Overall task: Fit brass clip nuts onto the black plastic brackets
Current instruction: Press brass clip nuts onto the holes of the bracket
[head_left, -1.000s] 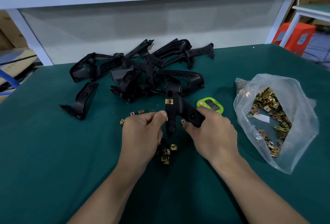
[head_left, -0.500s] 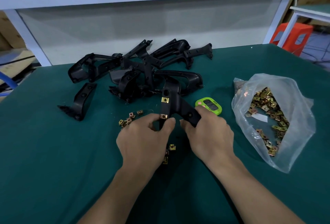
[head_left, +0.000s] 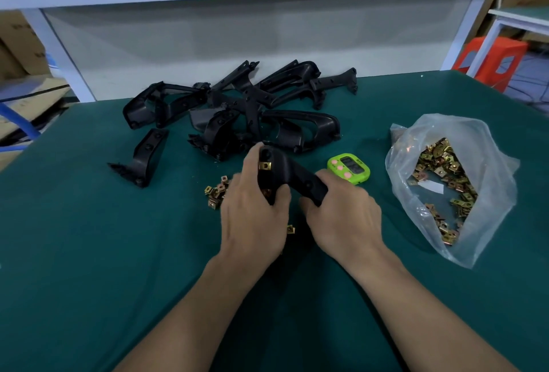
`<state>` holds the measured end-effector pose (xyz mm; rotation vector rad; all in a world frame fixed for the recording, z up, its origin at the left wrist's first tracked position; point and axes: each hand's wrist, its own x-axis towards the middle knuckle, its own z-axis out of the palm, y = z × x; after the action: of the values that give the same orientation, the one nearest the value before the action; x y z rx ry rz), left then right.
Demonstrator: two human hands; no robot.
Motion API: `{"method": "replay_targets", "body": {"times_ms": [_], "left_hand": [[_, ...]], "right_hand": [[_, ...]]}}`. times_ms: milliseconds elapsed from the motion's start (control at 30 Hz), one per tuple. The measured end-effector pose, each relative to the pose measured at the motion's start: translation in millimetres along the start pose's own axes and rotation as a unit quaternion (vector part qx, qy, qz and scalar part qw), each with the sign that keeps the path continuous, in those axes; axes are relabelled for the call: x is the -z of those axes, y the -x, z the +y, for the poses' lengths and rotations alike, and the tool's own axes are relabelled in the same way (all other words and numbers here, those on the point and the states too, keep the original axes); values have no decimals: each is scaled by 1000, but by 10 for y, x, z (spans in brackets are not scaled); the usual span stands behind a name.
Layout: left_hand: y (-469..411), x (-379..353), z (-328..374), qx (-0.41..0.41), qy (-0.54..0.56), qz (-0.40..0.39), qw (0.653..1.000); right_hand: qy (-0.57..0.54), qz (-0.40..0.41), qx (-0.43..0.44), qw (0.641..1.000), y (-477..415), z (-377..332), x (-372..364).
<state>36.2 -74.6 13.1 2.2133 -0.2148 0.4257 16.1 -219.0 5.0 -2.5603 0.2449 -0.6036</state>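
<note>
Gripping one black bracket (head_left: 286, 171) in both hands, just above the green table (head_left: 89, 253)!

Curling the left hand (head_left: 252, 211) round the bracket's near leg, one finger stretched up beside a brass clip nut (head_left: 264, 165) already seated there; clamping the right hand (head_left: 344, 217) round the other end. Holding it right in front of the pile of brackets (head_left: 252, 104), with a lone bracket (head_left: 145, 155) apart on the left. With loose clip nuts (head_left: 215, 192) just left of the left hand, and off to the right a green timer (head_left: 349, 168), then a clear bag (head_left: 487, 146) of more nuts (head_left: 439, 164).
</note>
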Motion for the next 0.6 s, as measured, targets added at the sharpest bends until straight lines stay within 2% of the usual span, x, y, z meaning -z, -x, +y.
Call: {"method": "replay_targets", "body": {"times_ms": [67,233,367,600], "left_hand": [[-8,6,-9,11,46,-16,999],[-39,92,13,-27,95,17,995],[-1,93,218,-46,151,0,988],[134,-29,1287,-124,183,-79,972]], "right_hand": [[2,3,18,1000,36,-25,10],[-22,-38,32,999,164,-62,101],[-110,-92,-25,989,300,-42,310],[-196,-33,-107,974,554,355,1197]]}}
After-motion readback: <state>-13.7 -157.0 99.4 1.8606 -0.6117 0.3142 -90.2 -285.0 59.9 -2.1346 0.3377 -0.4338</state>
